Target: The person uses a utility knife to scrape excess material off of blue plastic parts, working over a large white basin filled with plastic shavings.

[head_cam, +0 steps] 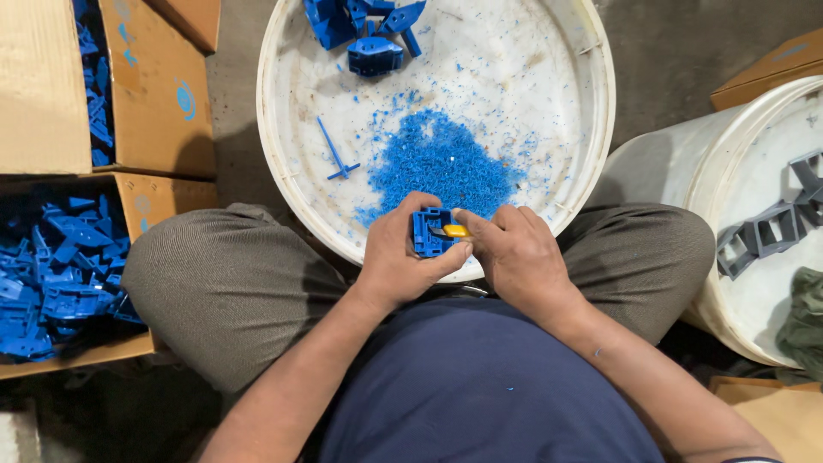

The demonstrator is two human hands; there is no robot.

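The person sits cross-legged, knees spread in grey-brown trousers, a dark blue shirt nearest the camera. Both forearms reach forward to meet just above the near rim of a round white drum lid (591, 111) that serves as the work surface.

The left hand (399, 253) is closed around a blue plastic part (429, 231), a squarish ribbed frame; its fingers (417, 203) curl over the top edge and the thumb presses along the lower right corner. The right hand (514, 253) is closed on a small yellow-handled tool (454, 231), probably a trimming knife, though little more than the yellow grip shows. The tool lies against the right side of the part, between the two thumbs, so part and tool touch.

Just beyond the hands, a heap of blue shavings (441, 163) lies on the lid. To its left lies a thin blue sprue (334, 154), and at the far rim a cluster of blue parts (364, 30).

To the person's left, two open cardboard boxes (159, 86) hold many more blue pieces (60, 274). To the right stands a second white drum (686, 171) carrying grey plastic frames (767, 227) and a green cloth (806, 317).
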